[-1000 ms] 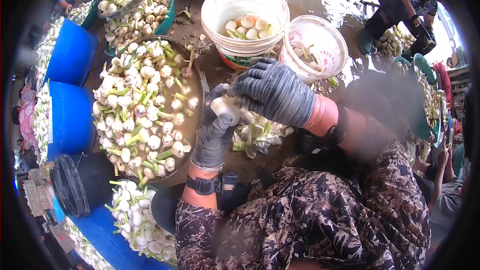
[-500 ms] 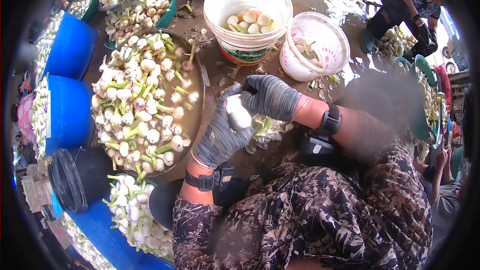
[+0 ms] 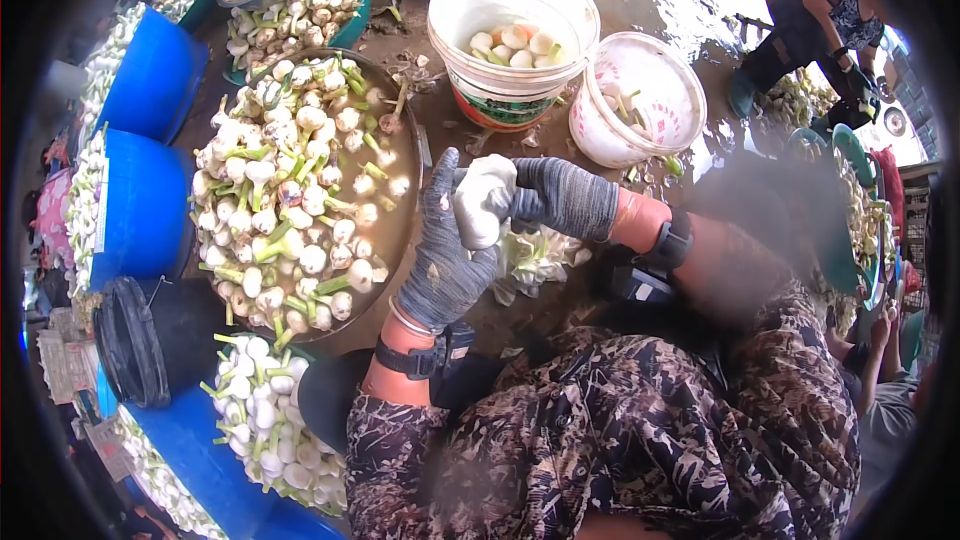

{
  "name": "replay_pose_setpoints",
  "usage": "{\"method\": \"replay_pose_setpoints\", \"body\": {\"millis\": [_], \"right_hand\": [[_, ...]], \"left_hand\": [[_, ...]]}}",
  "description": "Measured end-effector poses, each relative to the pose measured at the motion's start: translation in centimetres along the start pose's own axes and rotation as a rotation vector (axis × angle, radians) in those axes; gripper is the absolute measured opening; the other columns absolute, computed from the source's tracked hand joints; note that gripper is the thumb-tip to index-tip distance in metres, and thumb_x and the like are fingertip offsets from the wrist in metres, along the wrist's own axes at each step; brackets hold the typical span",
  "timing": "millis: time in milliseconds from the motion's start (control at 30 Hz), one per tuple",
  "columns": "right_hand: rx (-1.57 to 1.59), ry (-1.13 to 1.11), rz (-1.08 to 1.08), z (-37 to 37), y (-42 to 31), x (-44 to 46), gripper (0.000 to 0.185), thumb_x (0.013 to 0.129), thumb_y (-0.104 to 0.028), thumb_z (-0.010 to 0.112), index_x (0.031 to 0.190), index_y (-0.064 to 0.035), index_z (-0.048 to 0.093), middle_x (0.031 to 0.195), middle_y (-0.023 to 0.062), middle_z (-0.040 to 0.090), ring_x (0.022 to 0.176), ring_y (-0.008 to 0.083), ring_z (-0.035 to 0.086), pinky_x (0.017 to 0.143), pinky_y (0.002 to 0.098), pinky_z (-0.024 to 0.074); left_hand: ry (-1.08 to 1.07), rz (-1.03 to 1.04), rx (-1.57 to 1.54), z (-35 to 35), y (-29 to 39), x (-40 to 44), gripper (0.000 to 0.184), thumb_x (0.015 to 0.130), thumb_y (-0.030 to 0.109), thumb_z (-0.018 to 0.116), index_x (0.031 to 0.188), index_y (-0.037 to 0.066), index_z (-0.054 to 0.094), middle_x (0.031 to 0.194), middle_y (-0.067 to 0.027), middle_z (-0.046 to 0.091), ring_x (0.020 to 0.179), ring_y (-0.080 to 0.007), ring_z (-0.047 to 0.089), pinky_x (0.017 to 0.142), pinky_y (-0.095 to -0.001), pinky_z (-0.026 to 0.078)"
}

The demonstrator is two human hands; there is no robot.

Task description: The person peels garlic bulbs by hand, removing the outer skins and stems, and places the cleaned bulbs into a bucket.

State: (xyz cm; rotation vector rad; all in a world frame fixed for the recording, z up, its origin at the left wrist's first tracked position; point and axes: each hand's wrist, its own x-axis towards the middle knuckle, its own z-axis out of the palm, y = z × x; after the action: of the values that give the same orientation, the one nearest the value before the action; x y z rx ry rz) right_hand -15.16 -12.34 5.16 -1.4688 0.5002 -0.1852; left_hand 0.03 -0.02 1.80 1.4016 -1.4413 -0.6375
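A white garlic bulb is held up between my two gloved hands. My left hand, in a grey knit glove, cups it from the left with the thumb below and the fingers behind. On the other side my right hand, gloved alike, has its fingers curled against the bulb. Their tips are partly hidden. Beneath the hands lies a heap of pale peelings. Left of my hands, garlic bulbs with green stems fill a wide round pan holding murky water.
Beyond my hands stand a white bucket with peeled bulbs inside and a smaller white bucket holding a few pieces. Blue tubs and a black bucket line the left. Another person bends over at the upper right.
The bulb has been raised and turned between my hands. My left fingers have straightened upward, and my right hand has shifted slightly right. The whole view has moved a little.
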Motion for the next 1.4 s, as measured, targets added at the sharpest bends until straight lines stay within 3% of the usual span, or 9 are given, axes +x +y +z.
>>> {"method": "replay_pose_setpoints", "body": {"millis": [167, 267, 467, 567, 800, 933, 1033, 1300, 1400], "right_hand": [[-0.986, 0.258, -0.414, 0.5, 0.4, -0.5, 0.019, 0.087, -0.022, 0.065, 0.095, -0.0047, 0.060, 0.084, 0.0165, 0.065, 0.081, 0.0355, 0.064, 0.070, 0.0420, 0.0506], [-0.894, 0.358, -0.402, 1.0, 0.2, -0.5, 0.015, 0.086, -0.018, 0.062, 0.091, -0.0049, 0.058, 0.076, 0.0174, 0.061, 0.077, 0.0400, 0.060, 0.067, 0.0471, 0.0486], [-0.417, 0.309, 0.176, -2.2, 1.5, 1.7, 0.029, 0.095, -0.027, 0.057, 0.096, 0.0006, 0.066, 0.086, 0.0229, 0.066, 0.079, 0.0355, 0.064, 0.074, 0.0389, 0.0493], [-0.649, 0.317, 0.178, -2.9, 4.3, 2.4, 0.027, 0.092, -0.025, 0.057, 0.097, -0.0003, 0.066, 0.090, 0.0217, 0.068, 0.085, 0.0393, 0.064, 0.077, 0.0433, 0.0496], [-1.311, -0.306, 0.528, -1.4, 6.4, 1.4, 0.039, 0.088, -0.035, 0.058, 0.109, -0.0027, 0.064, 0.096, 0.0198, 0.069, 0.092, 0.0359, 0.066, 0.080, 0.0446, 0.0511], [-1.353, 0.030, 0.054, 0.2, 4.2, 0.7, 0.056, 0.091, -0.043, 0.061, 0.128, -0.0025, 0.052, 0.105, 0.0166, 0.068, 0.093, 0.0292, 0.067, 0.075, 0.0405, 0.0544], [0.013, 0.139, 0.146, 0.4, 0.6, 2.2, 0.025, 0.096, -0.025, 0.062, 0.110, -0.0043, 0.058, 0.082, 0.0015, 0.061, 0.076, 0.0083, 0.058, 0.065, 0.0228, 0.0515], [-0.874, 0.896, -0.218, -6.5, -1.9, 9.7, 0.027, 0.092, -0.019, 0.062, 0.116, -0.0065, 0.058, 0.088, 0.0152, 0.068, 0.079, 0.0300, 0.067, 0.072, 0.0390, 0.0519], [-1.128, 0.495, -0.243, -2.3, -0.1, 13.2, 0.035, 0.088, -0.021, 0.062, 0.121, -0.0095, 0.056, 0.090, 0.0155, 0.067, 0.081, 0.0318, 0.066, 0.073, 0.0415, 0.0515]], "left_hand": [[0.042, -0.261, -0.462, 0.8, -1.6, -0.6, 0.060, 0.089, 0.022, 0.064, 0.139, 0.002, 0.038, 0.120, -0.0130, 0.056, 0.111, -0.0204, 0.055, 0.099, -0.0348, 0.043], [0.005, -0.496, -0.429, 0.3, -0.7, -0.2, 0.055, 0.091, 0.026, 0.063, 0.136, 0.000, 0.044, 0.123, -0.0124, 0.057, 0.111, -0.0181, 0.054, 0.100, -0.0319, 0.043], [-0.004, -0.094, -0.152, 0.5, 0.0, 0.0, 0.048, 0.086, 0.005, 0.059, 0.133, 0.001, 0.047, 0.127, -0.0163, 0.053, 0.112, -0.0259, 0.056, 0.096, -0.0341, 0.047], [-0.061, -0.494, -0.921, 0.3, -0.2, -0.4, 0.050, 0.084, 0.001, 0.058, 0.132, 0.006, 0.046, 0.126, -0.0135, 0.053, 0.109, -0.0226, 0.056, 0.082, -0.0351, 0.058], [0.417, -0.749, -1.052, 0.5, -6.0, -1.5, 0.038, 0.086, 0.004, 0.056, 0.123, 0.012, 0.049, 0.109, -0.0089, 0.055, 0.095, -0.0246, 0.058, 0.069, -0.0420, 0.060], [0.454, -0.645, -0.794, 0.4, -4.0, -0.2, 0.043, 0.086, 0.002, 0.060, 0.126, 0.012, 0.048, 0.108, -0.0073, 0.054, 0.093, -0.0195, 0.058, 0.065, -0.0365, 0.058], [0.306, -0.522, -0.623, 2.1, -3.6, -0.1, 0.046, 0.089, 0.006, 0.062, 0.131, 0.008, 0.044, 0.118, -0.0077, 0.052, 0.102, -0.0150, 0.054, 0.086, -0.0288, 0.051], [0.410, -0.475, -0.596, -0.2, 0.1, 0.0, 0.043, 0.097, 0.012, 0.055, 0.136, 0.001, 0.041, 0.122, -0.0094, 0.054, 0.116, -0.0153, 0.050, 0.101, -0.0307, 0.042], [0.481, -0.407, -0.461, -1.3, 0.0, -0.6, 0.041, 0.097, 0.013, 0.055, 0.135, 0.002, 0.042, 0.123, -0.0103, 0.054, 0.116, -0.0163, 0.051, 0.101, -0.0318, 0.042]]}}
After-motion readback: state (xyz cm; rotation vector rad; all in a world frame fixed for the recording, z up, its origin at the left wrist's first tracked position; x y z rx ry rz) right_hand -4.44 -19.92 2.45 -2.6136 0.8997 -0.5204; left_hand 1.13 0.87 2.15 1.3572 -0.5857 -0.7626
